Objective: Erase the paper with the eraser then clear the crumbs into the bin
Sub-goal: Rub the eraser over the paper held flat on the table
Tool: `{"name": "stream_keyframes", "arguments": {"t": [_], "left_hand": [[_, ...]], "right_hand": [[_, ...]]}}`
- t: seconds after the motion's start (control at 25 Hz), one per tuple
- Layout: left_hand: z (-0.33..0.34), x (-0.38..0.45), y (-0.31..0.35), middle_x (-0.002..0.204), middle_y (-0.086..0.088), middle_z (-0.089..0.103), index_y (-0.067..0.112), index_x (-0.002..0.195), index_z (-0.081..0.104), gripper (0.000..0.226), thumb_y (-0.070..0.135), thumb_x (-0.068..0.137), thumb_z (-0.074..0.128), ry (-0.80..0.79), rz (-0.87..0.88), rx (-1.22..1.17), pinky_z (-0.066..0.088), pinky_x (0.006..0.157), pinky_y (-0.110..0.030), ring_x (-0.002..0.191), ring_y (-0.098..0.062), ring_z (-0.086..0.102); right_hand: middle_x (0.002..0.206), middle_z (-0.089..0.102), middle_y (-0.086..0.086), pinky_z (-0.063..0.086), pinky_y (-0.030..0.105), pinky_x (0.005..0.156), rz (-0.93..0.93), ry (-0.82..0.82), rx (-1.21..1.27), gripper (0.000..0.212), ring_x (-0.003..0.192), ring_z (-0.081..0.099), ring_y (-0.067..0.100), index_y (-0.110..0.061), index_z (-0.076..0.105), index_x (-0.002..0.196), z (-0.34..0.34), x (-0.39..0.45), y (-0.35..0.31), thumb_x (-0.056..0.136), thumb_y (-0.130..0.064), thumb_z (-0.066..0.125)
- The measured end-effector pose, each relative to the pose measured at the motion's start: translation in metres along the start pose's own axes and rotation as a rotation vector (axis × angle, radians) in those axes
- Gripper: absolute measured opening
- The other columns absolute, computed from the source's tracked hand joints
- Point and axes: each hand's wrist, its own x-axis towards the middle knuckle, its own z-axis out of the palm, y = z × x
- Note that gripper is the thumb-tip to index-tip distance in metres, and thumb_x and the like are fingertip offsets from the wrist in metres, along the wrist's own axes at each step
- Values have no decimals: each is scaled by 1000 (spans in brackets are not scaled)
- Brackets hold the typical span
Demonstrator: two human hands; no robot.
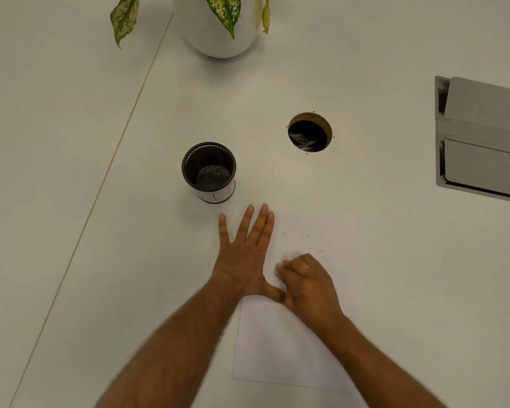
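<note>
The left hand (242, 260) lies flat, fingers straight, holding the paper (295, 334) on the table (100, 260). The right hand (309, 284) pinches the eraser (278, 267), rubbing. Crumbs (315, 248) lie on the paper, none binned yet; the bin (209, 172) waits nearby.

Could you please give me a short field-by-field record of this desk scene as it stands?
left hand: flat, fingers spread, pressing the paper's left edge
right hand: fingers curled on the paper, apparently pinching an eraser, barely visible
paper: white sheet lying on the table
crumbs: dark specks above the right hand
bin: black cup, upright, beyond the left hand
</note>
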Motion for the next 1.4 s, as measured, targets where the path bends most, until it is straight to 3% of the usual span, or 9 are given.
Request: {"name": "stream_keyframes", "arguments": {"t": [0.24,0.32,0.48,0.6,0.76,0.96,1.08,1.2,1.4], "left_hand": [[3,0,-1,163,-10,-28,11,153,-23,156,106,45,36,1,5,6,-7,110,-76,149,-34,-27],[3,1,-2,164,-10,-26,11,154,-22,158,108,41,32,-4,9,-2,-7,110,-77,149,-33,-25],[1,0,-1,161,-8,-32,12,151,-29,160,109,39,32,11,12,-12,-14,110,-74,147,-31,-32],[2,1,-1,162,-10,-29,10,152,-25,160,108,40,32,4,1,3,-12,110,-75,149,-32,-28],[4,1,0,162,-11,-29,11,153,-23,155,104,46,41,-3,-7,23,-10,110,-75,148,-34,-29],[4,0,-2,164,-10,-23,12,154,-20,157,108,42,31,14,7,-7,-10,111,-75,151,-32,-22],[3,-1,-2,164,-6,-25,15,154,-21,158,109,38,30,41,7,-32,-14,113,-71,150,-28,-26],[3,-1,-3,165,-5,-24,16,154,-22,155,109,41,30,42,2,-29,-12,113,-72,151,-28,-23],[7,0,-3,165,-6,-24,17,153,-24,143,99,57,42,60,-25,34,-11,109,-76,150,-35,-24]], "right_hand": [[77,71,4,55,29,61,-2,25,-8,43,70,63,20,-7,78,87,3,4,0,89,-44,57],[77,71,5,54,28,61,34,34,-23,22,69,62,23,-6,78,89,6,28,5,73,-20,80],[75,70,5,52,27,60,121,51,11,23,68,61,24,-6,78,87,7,56,11,65,1,83],[74,70,5,53,27,60,8,98,14,14,67,62,23,-5,78,87,5,32,7,79,-16,76],[74,69,2,54,30,56,-60,53,75,62,67,61,20,-7,78,84,2,-5,-4,101,-47,34],[73,70,4,52,27,59,-13,29,-24,16,66,60,22,-6,78,86,5,36,3,72,-16,77],[72,69,4,51,29,58,84,22,-5,25,66,58,23,-7,78,85,11,58,10,62,2,82],[75,70,4,53,28,60,43,61,6,22,68,61,23,-7,78,89,11,43,7,67,-7,84],[73,70,2,54,29,57,-61,43,84,65,66,61,19,-9,79,85,9,6,-9,102,-48,29]]}}
